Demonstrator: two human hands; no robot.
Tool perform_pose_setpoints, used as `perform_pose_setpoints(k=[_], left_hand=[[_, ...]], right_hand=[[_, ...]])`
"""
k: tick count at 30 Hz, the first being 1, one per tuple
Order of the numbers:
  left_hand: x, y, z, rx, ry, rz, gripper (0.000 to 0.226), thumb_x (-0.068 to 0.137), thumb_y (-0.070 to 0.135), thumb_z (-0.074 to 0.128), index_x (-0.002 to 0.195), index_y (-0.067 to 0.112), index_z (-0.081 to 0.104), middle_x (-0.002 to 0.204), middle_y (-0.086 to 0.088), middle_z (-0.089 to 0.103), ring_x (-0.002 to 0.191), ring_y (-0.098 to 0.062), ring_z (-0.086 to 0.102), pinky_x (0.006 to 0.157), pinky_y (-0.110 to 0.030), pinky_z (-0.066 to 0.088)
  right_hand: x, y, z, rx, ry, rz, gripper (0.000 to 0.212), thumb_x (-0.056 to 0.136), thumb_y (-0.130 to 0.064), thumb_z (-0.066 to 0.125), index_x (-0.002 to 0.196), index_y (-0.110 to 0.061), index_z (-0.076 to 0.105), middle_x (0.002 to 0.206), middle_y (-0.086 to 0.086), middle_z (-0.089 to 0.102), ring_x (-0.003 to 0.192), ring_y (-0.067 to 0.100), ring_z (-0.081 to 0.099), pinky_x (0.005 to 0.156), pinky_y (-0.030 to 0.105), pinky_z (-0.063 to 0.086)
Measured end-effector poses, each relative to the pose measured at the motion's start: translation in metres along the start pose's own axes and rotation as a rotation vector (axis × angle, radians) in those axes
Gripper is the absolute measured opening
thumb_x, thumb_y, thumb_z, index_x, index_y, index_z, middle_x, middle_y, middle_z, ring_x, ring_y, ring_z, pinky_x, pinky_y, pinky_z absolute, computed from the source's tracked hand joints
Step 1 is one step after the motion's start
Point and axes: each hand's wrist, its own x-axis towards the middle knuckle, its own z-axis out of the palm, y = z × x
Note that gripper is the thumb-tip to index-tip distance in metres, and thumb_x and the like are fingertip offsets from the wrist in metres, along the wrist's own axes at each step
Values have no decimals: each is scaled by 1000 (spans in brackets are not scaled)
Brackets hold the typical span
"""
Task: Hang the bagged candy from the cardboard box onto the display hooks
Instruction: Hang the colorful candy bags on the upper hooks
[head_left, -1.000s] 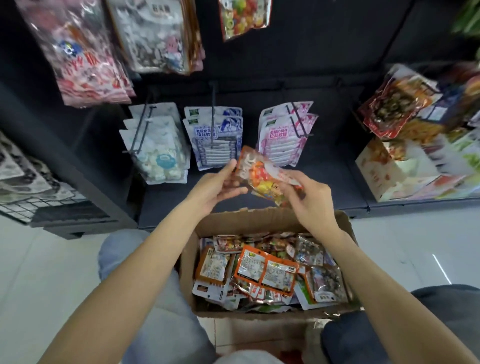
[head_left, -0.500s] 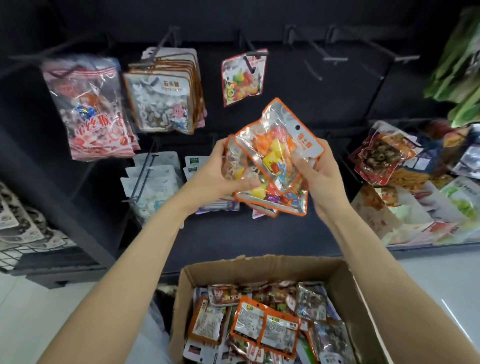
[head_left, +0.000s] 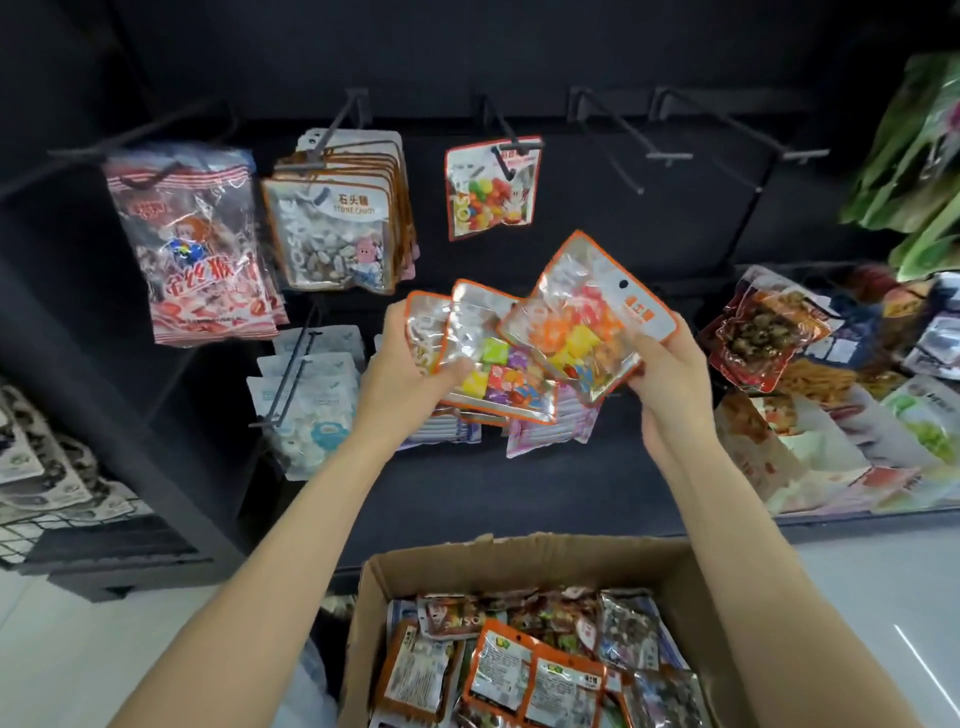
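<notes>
My left hand grips a fanned pair of orange-edged candy bags by their lower left side. In my right hand I hold a third orange-edged bag, tilted, with its hang hole at the upper right. Both hands are raised in front of the dark display wall. One bag of coloured candy hangs alone on a hook above my hands. To its right, bare hooks stick out. The cardboard box stands below, full of several more bags.
Stone-candy bags and red-striped bags hang at upper left. White and blue packs hang on lower hooks. A shelf of mixed snacks lies at right, green packs above it. A wire basket sits at left.
Both hands rose from just above the box up to the hooks. The bags spread apart: my right hand drew one bag away to the right while my left kept the others.
</notes>
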Motion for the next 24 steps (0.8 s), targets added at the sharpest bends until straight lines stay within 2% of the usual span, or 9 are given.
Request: perform_pose_setpoints(k=[2, 5, 8, 11, 13, 17, 19, 22, 24], left_hand=[[0, 8, -1, 99, 137, 45, 65, 81, 26, 73, 132, 33, 33, 101, 18, 57, 97, -14, 59, 83, -33, 45], [0, 31, 2, 332, 259, 225, 61, 87, 28, 67, 135, 28, 31, 96, 13, 57, 81, -12, 55, 73, -30, 39], [7, 54, 8, 381, 297, 322, 60, 86, 28, 68, 134, 25, 33, 86, 14, 55, 72, -13, 53, 71, -30, 39], [15, 71, 12, 186, 259, 304, 63, 81, 26, 74, 131, 19, 36, 89, 23, 54, 79, -2, 58, 77, -26, 44], [14, 75, 12, 28, 203, 281, 65, 79, 19, 76, 131, 17, 38, 100, 20, 58, 92, 5, 59, 89, -22, 46], [12, 66, -3, -234, 92, 232, 70, 67, 26, 82, 126, 26, 45, 125, 1, 60, 117, -17, 57, 102, -47, 43], [13, 63, -12, -230, 35, 190, 82, 63, 33, 84, 133, 26, 43, 130, -1, 58, 121, -22, 55, 103, -53, 41], [17, 61, -11, -110, -4, 167, 58, 70, 18, 81, 113, 41, 49, 114, 5, 65, 107, -16, 63, 98, -50, 46], [21, 61, -2, 43, 8, 173, 54, 73, 17, 80, 104, 46, 46, 102, 13, 65, 97, -12, 65, 93, -46, 49]], right_hand=[[5, -9, -18, -15, 84, -11, 21, 95, -5, 47, 96, -22, 60, 89, -8, 67, 80, 2, 65, 64, 18, 48], [12, -19, -40, -111, 231, -185, 25, 93, -1, 47, 109, -20, 48, 88, -13, 55, 77, -2, 57, 60, 9, 43], [24, -30, -51, -352, 275, -380, 28, 94, -2, 47, 116, -19, 43, 73, -14, 46, 54, -3, 44, 55, 7, 36], [52, -43, -49, -565, 256, -426, 7, 97, -11, 45, 100, -17, 46, 64, -11, 44, 52, -8, 44, 53, 17, 33], [68, -48, -42, -567, 224, -442, 5, 97, -13, 44, 93, -16, 45, 62, -10, 43, 51, -6, 43, 55, 16, 33], [92, -58, -24, -585, 182, -554, 7, 97, -14, 45, 91, -15, 47, 61, -12, 45, 51, 3, 41, 53, 18, 32], [100, -58, -14, -624, 159, -571, 7, 97, -14, 46, 99, -12, 53, 62, -10, 48, 53, 5, 44, 53, 17, 33], [110, -51, -4, -602, 153, -524, 15, 97, -15, 49, 110, -10, 52, 71, -3, 56, 57, 11, 50, 54, 21, 38], [116, -47, -5, -551, 179, -449, 16, 96, -14, 50, 112, -11, 49, 74, -5, 56, 57, 8, 50, 51, 15, 37]])
